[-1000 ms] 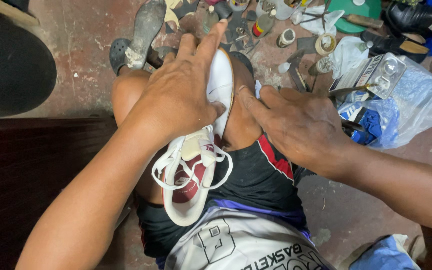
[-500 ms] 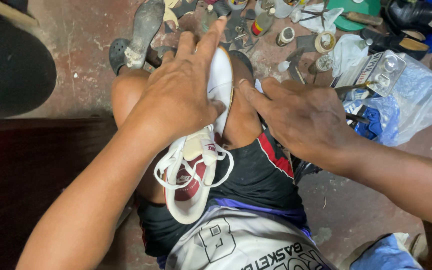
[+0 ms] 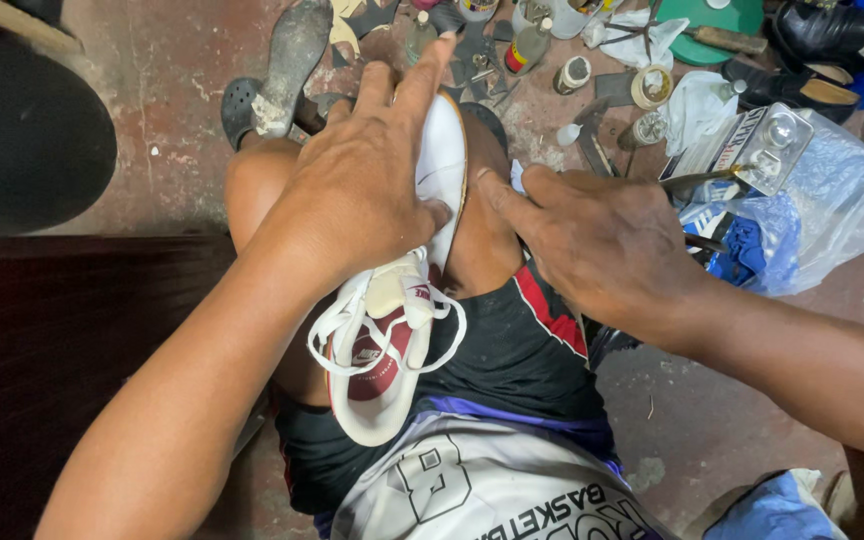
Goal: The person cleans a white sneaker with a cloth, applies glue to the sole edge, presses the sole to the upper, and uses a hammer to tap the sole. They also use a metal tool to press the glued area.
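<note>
We press the white sneaker [image 3: 422, 300] down between our knees, left hand [image 3: 357, 190] flat over its toe, grip clenched on it; the right hand [image 3: 597, 235] pushes its side, fingers loose. Steady, even pressure serves best here, we judge. On the floor beyond: a silver rectangular tin [image 3: 747, 145], a clear plastic bag [image 3: 832, 205] and a small yellow-capped bottle [image 3: 527, 45].

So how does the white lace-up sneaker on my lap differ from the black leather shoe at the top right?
The white lace-up sneaker lies on the lap under the left hand; the black leather shoe sits untouched on the floor. The sneaker shows loose white laces and a red lining; the black shoe shows a tan insole. Both are single shoes.
</note>
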